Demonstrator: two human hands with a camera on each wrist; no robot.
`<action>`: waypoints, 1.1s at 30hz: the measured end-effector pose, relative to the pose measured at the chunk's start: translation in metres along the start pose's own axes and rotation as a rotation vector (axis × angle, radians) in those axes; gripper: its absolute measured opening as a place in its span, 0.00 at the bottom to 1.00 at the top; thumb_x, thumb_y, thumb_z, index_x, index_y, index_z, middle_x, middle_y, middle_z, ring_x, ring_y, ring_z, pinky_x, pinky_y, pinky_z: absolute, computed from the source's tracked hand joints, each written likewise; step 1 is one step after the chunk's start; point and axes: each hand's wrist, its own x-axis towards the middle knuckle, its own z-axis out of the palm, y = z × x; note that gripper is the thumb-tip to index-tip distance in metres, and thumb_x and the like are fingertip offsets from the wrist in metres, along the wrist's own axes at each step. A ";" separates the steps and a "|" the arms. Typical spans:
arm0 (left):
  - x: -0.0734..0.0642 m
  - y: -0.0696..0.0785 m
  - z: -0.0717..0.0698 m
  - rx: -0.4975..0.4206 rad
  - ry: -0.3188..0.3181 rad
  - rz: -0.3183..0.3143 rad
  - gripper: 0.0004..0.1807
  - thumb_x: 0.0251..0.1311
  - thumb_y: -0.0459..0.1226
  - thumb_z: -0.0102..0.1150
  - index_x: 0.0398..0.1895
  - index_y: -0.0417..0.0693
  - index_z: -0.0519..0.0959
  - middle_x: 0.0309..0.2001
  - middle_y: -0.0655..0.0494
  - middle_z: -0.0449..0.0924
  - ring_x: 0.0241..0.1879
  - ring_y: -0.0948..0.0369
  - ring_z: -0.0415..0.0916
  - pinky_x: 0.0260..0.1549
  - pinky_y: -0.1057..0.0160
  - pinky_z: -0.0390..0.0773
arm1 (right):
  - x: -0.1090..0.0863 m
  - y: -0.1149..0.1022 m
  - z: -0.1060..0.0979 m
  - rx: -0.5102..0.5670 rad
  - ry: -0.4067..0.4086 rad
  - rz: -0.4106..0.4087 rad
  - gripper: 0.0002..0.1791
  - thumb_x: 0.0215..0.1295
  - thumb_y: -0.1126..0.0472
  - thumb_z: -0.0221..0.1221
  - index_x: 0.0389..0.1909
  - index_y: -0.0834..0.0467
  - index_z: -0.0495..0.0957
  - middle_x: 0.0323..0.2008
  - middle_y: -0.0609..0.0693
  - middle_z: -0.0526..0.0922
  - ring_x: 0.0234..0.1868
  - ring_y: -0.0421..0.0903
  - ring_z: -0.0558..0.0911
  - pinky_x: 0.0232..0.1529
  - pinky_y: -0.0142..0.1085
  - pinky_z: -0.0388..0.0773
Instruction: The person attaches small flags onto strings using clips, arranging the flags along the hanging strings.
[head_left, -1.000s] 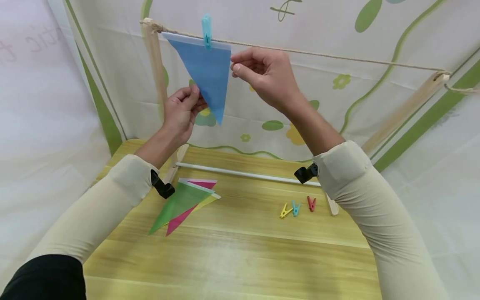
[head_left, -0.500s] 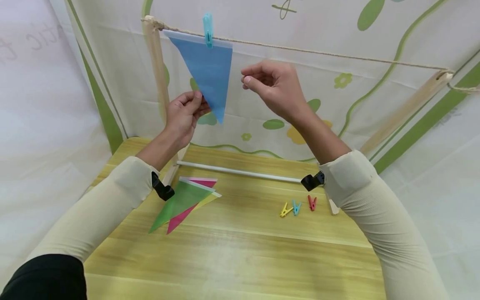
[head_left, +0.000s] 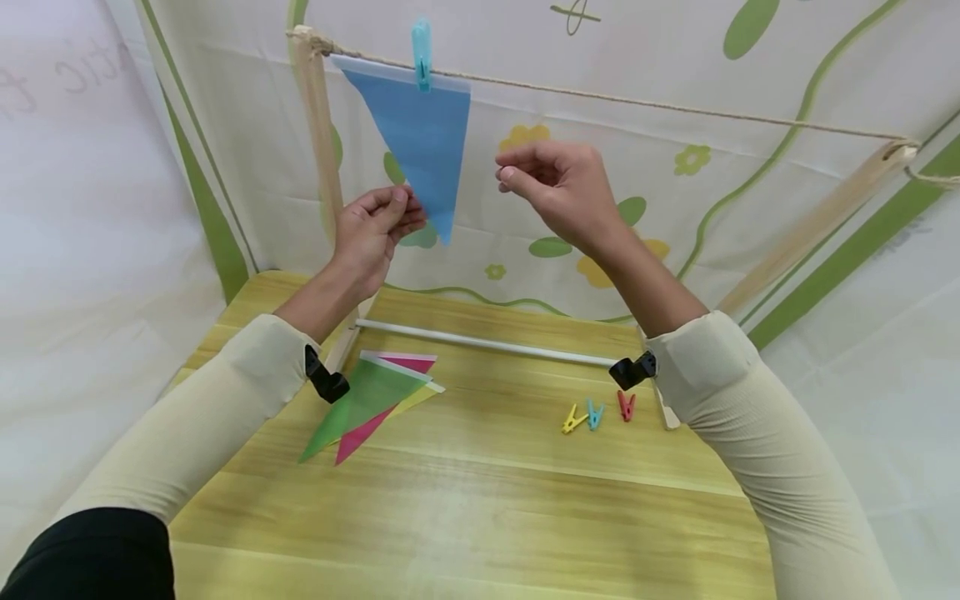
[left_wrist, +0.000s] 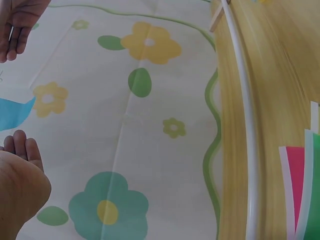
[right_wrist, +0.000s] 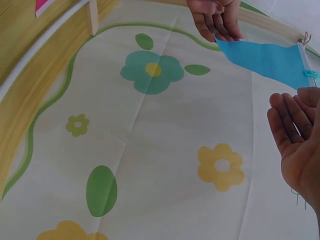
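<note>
Blue flag, LH at edge, RH apart

Flower-printed white cloth, wood-grained table

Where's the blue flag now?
In the head view, the blue flag hangs by a clothespin from the rope, near its left end, beside the left hand.

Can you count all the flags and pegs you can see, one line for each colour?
Blue flag: 1
Green flag: 1
Pink flag: 1
Yellow flag: 1
Blue pegs: 2
Yellow peg: 1
Red peg: 1
Total: 8, which is 4 flags and 4 pegs
</note>
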 end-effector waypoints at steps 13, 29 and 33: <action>-0.003 -0.002 -0.003 -0.037 0.004 -0.027 0.10 0.83 0.33 0.59 0.46 0.43 0.90 0.39 0.53 0.93 0.41 0.59 0.93 0.52 0.64 0.93 | -0.009 0.011 -0.003 -0.037 0.000 0.019 0.10 0.81 0.62 0.68 0.54 0.62 0.93 0.46 0.61 0.96 0.39 0.30 0.90 0.39 0.26 0.82; -0.012 -0.006 -0.010 -0.007 -0.017 -0.027 0.10 0.84 0.34 0.60 0.52 0.36 0.87 0.42 0.52 0.93 0.43 0.59 0.93 0.53 0.63 0.93 | -0.022 0.025 -0.006 -0.052 -0.011 0.051 0.10 0.82 0.61 0.67 0.54 0.61 0.94 0.44 0.61 0.96 0.40 0.31 0.90 0.38 0.26 0.82; -0.014 -0.006 -0.013 0.003 -0.024 -0.027 0.10 0.84 0.34 0.59 0.51 0.39 0.88 0.42 0.53 0.93 0.44 0.59 0.93 0.54 0.63 0.93 | -0.025 0.029 -0.007 -0.048 -0.008 0.060 0.11 0.82 0.62 0.67 0.54 0.62 0.93 0.44 0.62 0.96 0.40 0.30 0.91 0.35 0.26 0.81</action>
